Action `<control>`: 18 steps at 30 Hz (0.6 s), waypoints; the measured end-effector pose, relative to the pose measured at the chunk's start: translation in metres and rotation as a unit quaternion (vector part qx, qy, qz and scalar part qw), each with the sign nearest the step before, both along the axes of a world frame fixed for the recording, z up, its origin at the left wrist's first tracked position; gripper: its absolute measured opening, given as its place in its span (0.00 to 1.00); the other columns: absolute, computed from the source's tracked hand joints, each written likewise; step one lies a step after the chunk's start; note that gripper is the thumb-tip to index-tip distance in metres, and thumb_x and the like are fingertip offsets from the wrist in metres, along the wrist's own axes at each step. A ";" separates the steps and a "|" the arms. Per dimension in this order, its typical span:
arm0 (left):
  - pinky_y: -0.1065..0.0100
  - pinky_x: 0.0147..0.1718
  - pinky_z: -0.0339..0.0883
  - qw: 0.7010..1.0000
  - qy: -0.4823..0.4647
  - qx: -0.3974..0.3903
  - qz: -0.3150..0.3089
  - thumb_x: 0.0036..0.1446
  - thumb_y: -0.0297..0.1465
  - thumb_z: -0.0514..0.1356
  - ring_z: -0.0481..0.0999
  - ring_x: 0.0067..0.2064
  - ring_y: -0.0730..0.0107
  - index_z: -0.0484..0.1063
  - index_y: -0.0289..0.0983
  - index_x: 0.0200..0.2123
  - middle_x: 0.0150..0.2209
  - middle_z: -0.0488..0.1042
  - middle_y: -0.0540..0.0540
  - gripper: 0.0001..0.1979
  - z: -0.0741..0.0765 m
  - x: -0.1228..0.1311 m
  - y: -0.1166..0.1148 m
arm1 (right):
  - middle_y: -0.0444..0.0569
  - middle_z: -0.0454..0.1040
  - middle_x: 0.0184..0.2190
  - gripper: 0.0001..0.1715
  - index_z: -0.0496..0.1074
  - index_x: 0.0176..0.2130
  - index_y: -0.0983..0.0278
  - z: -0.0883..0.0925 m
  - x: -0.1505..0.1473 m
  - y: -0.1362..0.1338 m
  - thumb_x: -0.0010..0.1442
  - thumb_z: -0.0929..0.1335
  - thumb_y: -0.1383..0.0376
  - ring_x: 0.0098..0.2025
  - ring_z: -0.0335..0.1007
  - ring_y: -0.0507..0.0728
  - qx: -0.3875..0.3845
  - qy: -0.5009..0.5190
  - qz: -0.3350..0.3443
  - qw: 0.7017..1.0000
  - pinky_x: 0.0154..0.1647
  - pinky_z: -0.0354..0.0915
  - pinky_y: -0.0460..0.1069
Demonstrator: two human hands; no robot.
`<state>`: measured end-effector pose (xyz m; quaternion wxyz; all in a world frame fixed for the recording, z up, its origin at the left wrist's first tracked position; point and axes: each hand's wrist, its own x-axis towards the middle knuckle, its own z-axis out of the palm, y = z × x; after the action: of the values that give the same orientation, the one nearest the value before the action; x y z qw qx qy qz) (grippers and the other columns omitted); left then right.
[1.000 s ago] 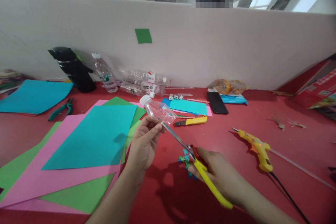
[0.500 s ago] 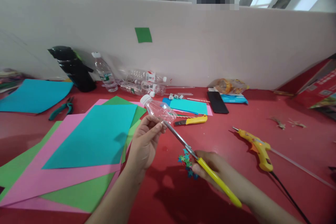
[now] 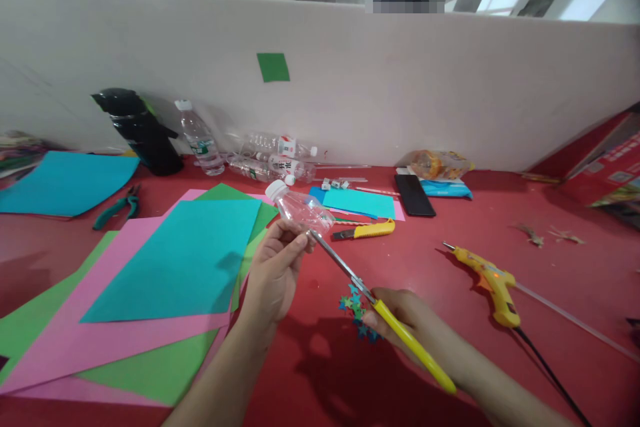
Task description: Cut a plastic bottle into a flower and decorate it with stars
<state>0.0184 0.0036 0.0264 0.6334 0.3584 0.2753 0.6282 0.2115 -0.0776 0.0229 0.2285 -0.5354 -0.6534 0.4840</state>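
My left hand (image 3: 277, 265) pinches the lower edge of a clear plastic bottle top (image 3: 305, 208), which tilts with its white cap to the upper left. My right hand (image 3: 400, 320) is closed round the yellow handles of a pair of scissors (image 3: 413, 347). The scissor blades look closed, and their tips touch the bottle piece's edge right beside my left fingertips. Below the blades, several small blue and green paper stars (image 3: 357, 303) lie on the red table (image 3: 320, 373), partly hidden by my right hand.
Coloured sheets (image 3: 170, 267) and pliers (image 3: 117, 209) lie left. A black flask (image 3: 143, 137) and plastic bottles (image 3: 200, 140) line the white partition (image 3: 350, 80). A yellow cutter knife (image 3: 370, 230) and phone (image 3: 415, 195) lie beyond my hands; a glue gun (image 3: 487, 280) with its cord lies right.
Both hands, the bottle piece and the scissors have shifted very slightly to the left. The grips look the same.
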 end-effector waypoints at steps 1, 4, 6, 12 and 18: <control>0.76 0.34 0.66 1.000 -0.001 -0.002 0.000 0.48 0.24 0.66 0.70 0.31 0.78 0.72 0.36 0.30 0.30 0.70 0.51 0.06 0.000 0.000 0.000 | 0.40 0.54 0.23 0.27 0.58 0.27 0.63 -0.002 0.000 0.000 0.60 0.61 0.44 0.25 0.47 0.49 0.006 0.002 0.000 1.000 0.24 0.51 0.44; 0.75 0.35 0.66 1.000 -0.002 -0.010 -0.003 0.48 0.24 0.65 0.70 0.31 0.77 0.71 0.36 0.30 0.30 0.70 0.50 0.06 -0.001 -0.001 0.001 | 0.40 0.53 0.23 0.27 0.58 0.27 0.63 -0.007 0.001 -0.001 0.61 0.60 0.44 0.25 0.47 0.49 0.017 0.016 0.002 1.000 0.24 0.52 0.44; 0.75 0.34 0.65 1.000 0.001 -0.007 -0.010 0.48 0.24 0.65 0.70 0.31 0.77 0.71 0.36 0.30 0.30 0.70 0.50 0.06 -0.001 -0.001 0.000 | 0.40 0.54 0.24 0.27 0.59 0.28 0.63 -0.008 0.002 -0.001 0.62 0.59 0.44 0.25 0.48 0.49 0.015 0.023 0.005 1.000 0.24 0.54 0.43; 0.74 0.33 0.64 0.999 0.009 0.001 -0.033 0.48 0.24 0.65 0.69 0.31 0.77 0.71 0.36 0.30 0.30 0.70 0.50 0.06 -0.001 0.000 -0.001 | 0.40 0.54 0.23 0.28 0.61 0.29 0.63 -0.005 0.006 0.000 0.61 0.59 0.42 0.25 0.49 0.49 0.017 -0.004 0.015 1.000 0.24 0.55 0.43; 0.74 0.34 0.64 0.999 0.006 -0.005 -0.034 0.48 0.25 0.65 0.69 0.31 0.77 0.71 0.36 0.31 0.30 0.69 0.51 0.06 -0.001 -0.001 -0.001 | 0.40 0.54 0.22 0.29 0.60 0.27 0.64 -0.005 0.002 0.001 0.60 0.59 0.41 0.24 0.47 0.49 0.020 -0.007 0.006 1.000 0.22 0.51 0.43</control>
<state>0.0178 0.0023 0.0255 0.6542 0.3683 0.2700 0.6029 0.2138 -0.0767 0.0175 0.2310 -0.5301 -0.6680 0.4683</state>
